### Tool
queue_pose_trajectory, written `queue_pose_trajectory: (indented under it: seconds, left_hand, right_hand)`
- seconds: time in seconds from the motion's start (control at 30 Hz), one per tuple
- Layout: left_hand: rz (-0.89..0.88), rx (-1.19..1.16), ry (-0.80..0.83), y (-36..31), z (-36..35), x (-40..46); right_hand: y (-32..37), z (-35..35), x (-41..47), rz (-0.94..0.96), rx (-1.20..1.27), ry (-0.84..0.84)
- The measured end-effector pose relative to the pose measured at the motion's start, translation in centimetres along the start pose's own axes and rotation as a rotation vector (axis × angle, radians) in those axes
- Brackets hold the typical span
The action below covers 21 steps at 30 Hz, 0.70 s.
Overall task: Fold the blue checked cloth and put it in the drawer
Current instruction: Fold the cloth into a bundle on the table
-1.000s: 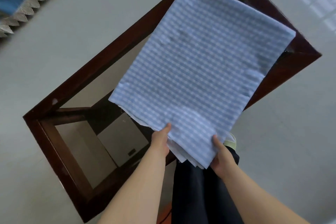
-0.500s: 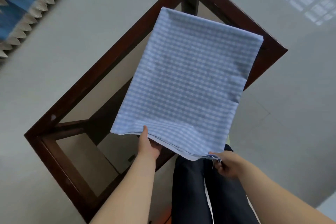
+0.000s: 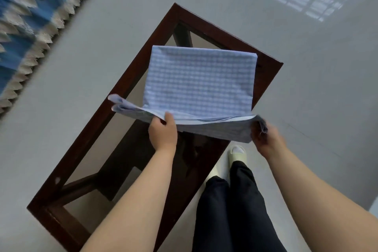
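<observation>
The blue checked cloth (image 3: 200, 82), folded into several layers, hangs in the air above a dark wooden glass-topped table (image 3: 126, 80). Its far half lies flat and level while the near edge curls up toward me. My left hand (image 3: 162, 132) grips the near edge left of centre, thumb on top. My right hand (image 3: 263, 135) grips the near right corner, fingers curled round the bunched layers. A loose corner of the cloth sticks out to the left of my left hand. No drawer is in view.
The table's wooden frame and crossed lower braces (image 3: 86, 186) show through the glass. A blue rug with a white zigzag fringe (image 3: 30, 16) lies at the upper left. My dark trousers (image 3: 231, 206) and a pale slipper (image 3: 237, 152) stand beside the table on grey floor.
Both hands have drawn the cloth's near edge up and toward me, so the cloth now bends over on itself. The view has tilted and the table appears further off.
</observation>
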State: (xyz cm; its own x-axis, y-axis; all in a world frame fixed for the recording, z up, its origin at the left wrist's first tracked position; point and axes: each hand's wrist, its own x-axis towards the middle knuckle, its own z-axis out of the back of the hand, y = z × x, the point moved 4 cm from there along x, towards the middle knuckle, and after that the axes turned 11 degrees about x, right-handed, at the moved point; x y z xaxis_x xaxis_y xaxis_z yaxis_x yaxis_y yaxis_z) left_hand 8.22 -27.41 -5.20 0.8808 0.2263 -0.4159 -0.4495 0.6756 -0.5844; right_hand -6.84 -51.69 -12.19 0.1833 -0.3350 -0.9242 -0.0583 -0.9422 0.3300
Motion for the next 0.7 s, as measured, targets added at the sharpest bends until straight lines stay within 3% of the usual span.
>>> queue_pose_trajectory:
  seconds: [0.1,0.33,0.4,0.5,0.6,0.7]
  left_hand:
    - [-0.118,0.103,0.048,-6.1,-1.5,4.0]
    - [-0.124,0.242,0.033,-13.2,-5.5,12.9]
    - [-0.205,0.205,0.150,-14.4,-7.2,15.0]
    - [-0.179,0.233,0.368,-12.1,-10.3,17.9]
    - [0.010,0.571,0.329,-5.4,-11.1,18.9]
    - [0.235,0.613,0.275,0.5,-10.7,17.1]
  right_hand:
    - [2.7,-4.0,1.3,0.018,0.084,0.076]
    - [6.8,-13.7,7.2,0.049,0.031,0.276]
    - [7.3,-15.6,9.3,0.042,0.000,0.308]
    - [7.5,-16.7,12.2,0.011,-0.226,0.388]
    - [6.9,-16.1,13.7,0.069,-0.518,0.371]
    - [5.7,-13.1,15.0,0.350,-0.761,0.103]
